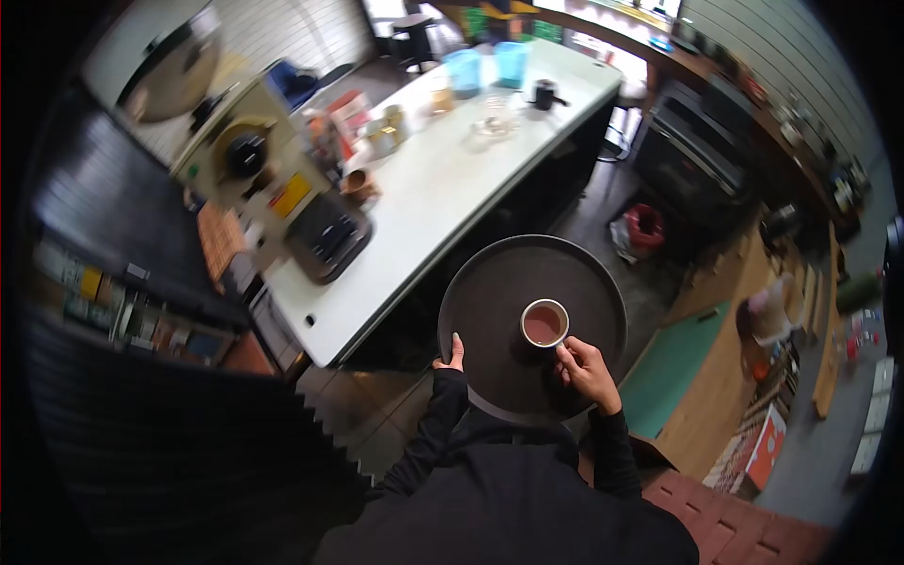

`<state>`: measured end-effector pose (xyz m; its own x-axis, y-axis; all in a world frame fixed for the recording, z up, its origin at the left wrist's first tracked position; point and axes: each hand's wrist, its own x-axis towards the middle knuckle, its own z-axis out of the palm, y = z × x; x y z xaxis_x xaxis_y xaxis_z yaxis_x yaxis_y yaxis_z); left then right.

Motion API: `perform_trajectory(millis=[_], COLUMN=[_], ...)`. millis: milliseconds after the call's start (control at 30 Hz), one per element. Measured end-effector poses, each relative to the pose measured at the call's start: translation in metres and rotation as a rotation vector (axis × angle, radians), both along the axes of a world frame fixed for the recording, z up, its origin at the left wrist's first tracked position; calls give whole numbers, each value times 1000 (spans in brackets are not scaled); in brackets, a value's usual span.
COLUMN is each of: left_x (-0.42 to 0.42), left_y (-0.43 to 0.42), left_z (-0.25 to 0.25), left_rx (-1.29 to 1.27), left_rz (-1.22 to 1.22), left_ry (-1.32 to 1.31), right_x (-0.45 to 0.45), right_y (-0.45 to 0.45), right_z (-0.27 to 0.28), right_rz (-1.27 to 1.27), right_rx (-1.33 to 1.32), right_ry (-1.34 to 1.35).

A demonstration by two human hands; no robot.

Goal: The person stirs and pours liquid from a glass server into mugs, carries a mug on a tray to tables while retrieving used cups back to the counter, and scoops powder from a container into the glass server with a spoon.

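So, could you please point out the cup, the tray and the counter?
Cup (544,302), head view: far rim.
Tray (485,301), head view: bare left part.
Counter (428,207), head view: bare white top.

Both arms reach forward, left hand with thumb extended, right hand with fingers curled

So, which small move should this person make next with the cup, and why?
I would suggest easing the cup straight down onto the tray with the right hand, unless it rests there already; I cannot tell. The cup holds reddish-brown drink over the tray's middle, and the left hand is at the tray's edge.
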<state>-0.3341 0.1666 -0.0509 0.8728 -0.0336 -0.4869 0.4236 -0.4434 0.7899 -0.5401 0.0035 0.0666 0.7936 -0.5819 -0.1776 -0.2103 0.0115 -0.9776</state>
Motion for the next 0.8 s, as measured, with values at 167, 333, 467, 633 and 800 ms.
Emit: perform_trajectory(millis=[167, 333, 467, 633, 800], left_x=[17, 8, 3, 1, 21], left_y=[103, 184, 247, 310, 371], left_z=[16, 56, 19, -8, -16], left_rx=[-9, 23, 50, -28, -34], left_rz=[300, 560, 820, 1067, 1198], left_ry=[-55, -104, -56, -133, -161], right_x=[73, 134, 189, 268, 337], right_y=[49, 78, 103, 134, 217], right_z=[29, 43, 54, 8, -16], right_rz=[281, 152, 10, 446, 559], right_rx=[-67, -555, -1145, -153, -40], right_ry=[59, -200, -265, -91, -111])
